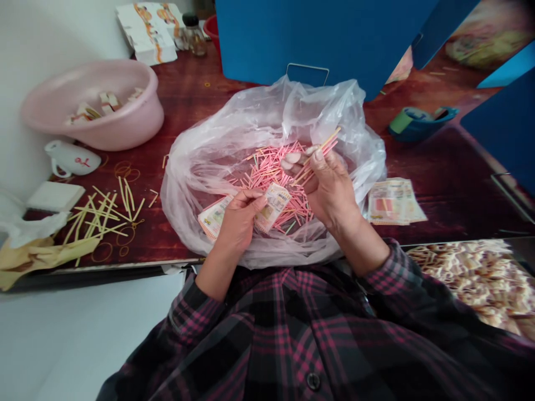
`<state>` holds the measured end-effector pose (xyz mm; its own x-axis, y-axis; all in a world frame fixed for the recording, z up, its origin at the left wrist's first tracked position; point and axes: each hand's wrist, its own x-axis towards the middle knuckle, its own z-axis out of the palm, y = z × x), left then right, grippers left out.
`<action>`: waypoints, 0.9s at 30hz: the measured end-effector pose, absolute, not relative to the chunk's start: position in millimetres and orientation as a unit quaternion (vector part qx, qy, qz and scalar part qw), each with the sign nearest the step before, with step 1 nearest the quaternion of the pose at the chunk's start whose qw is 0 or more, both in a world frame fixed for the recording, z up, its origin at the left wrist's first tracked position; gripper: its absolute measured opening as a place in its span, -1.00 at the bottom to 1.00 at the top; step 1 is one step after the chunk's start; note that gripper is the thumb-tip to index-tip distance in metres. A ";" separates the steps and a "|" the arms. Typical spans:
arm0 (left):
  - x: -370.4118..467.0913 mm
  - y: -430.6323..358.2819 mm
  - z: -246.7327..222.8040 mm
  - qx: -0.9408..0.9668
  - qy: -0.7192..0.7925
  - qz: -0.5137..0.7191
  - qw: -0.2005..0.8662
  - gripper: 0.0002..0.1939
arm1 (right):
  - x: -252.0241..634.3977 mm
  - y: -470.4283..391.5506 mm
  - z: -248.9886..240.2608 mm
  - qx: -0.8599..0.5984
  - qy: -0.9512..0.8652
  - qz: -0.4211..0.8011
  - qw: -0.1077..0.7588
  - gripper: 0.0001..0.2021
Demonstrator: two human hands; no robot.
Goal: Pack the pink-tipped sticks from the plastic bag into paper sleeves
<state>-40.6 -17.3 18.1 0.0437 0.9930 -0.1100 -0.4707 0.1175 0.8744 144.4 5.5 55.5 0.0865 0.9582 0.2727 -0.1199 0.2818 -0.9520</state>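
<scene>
My left hand point(239, 220) pinches a small printed paper packet point(272, 208) between thumb and fingers, over the near part of a clear plastic bag point(196, 147). More printed paper point(214, 216) shows behind that hand on its left side. To the right, my right hand point(328, 184) is closed on a few thin pink and yellow sticks point(321, 153), which slant up to the right. Beneath both hands a heap of short pink sticks point(267, 167), with a few green and yellow ones, lies inside the open bag.
A pink basin point(137, 120), a white cup point(75, 159) and scattered yellow sticks point(100, 214) are on the left. Blue panels point(309, 39) stand behind the bag. On the right are printed papers point(393, 201) and a blue basket point(420, 129).
</scene>
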 end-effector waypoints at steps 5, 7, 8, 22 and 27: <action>-31.7 -20.4 19.7 0.305 0.383 0.555 0.672 -0.65 | 126.8 -4.0 73.7 -0.464 -0.527 0.376 0.604 -0.57; -28.7 -20.8 21.7 0.295 0.379 0.555 0.679 -0.64 | 119.3 -8.4 72.2 -0.469 -0.540 0.364 0.597 -0.57; -27.4 -20.8 22.7 0.290 0.377 0.557 0.681 -0.64 | 116.4 -10.6 69.4 -0.466 -0.548 0.362 0.592 -0.57; -21.8 -21.3 24.6 0.281 0.351 0.575 0.684 -0.65 | 120.2 -20.6 45.5 -0.415 -0.584 0.426 0.553 -0.64; -19.1 -20.5 22.6 0.289 0.358 0.574 0.677 -0.64 | 119.5 -19.5 51.1 -0.420 -0.562 0.441 0.560 -0.64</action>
